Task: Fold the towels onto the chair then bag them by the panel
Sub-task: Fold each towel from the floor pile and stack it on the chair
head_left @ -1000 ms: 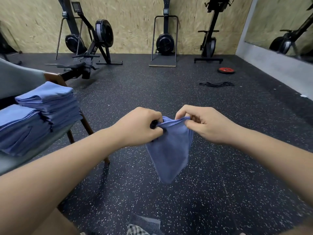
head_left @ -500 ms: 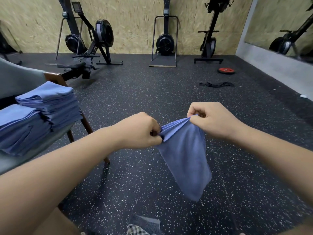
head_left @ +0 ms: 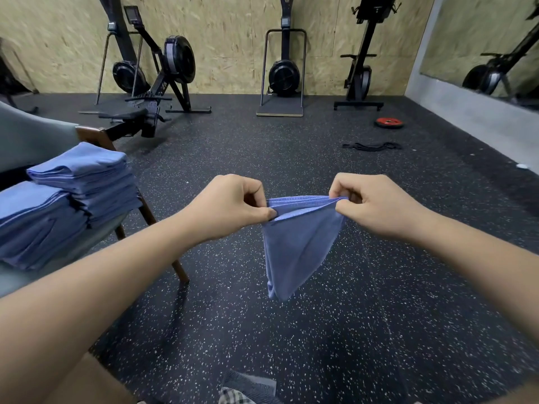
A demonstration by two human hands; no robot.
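Step in hand: folding; bagging not started. Left hand (head_left: pixel 230 206) pinches one top corner of the small blue cloth towel (head_left: pixel 294 249) between thumb and forefinger. Right hand (head_left: pixel 377 206) pinches the other corner the same way, other fingers curled in.

The top hem is taut between the two pinches and the layers are doubled there, so it looks part-folded. The rest hangs free below the fingertips, tapering to a point, clear of the speckled black rubber floor (head_left: pixel 379 316).

Two stacks of folded blue towels (head_left: pixel 78 182) sit on the grey padded wooden-legged chair (head_left: pixel 26 135), well to the left of the left-hand fingers.

Next, my read: bring the pinches together for one more fold and square the edges. Then carry it left onto the stack nearest the fingers. Both pinches need to hold until it lies flat. No bag identifiable in view.
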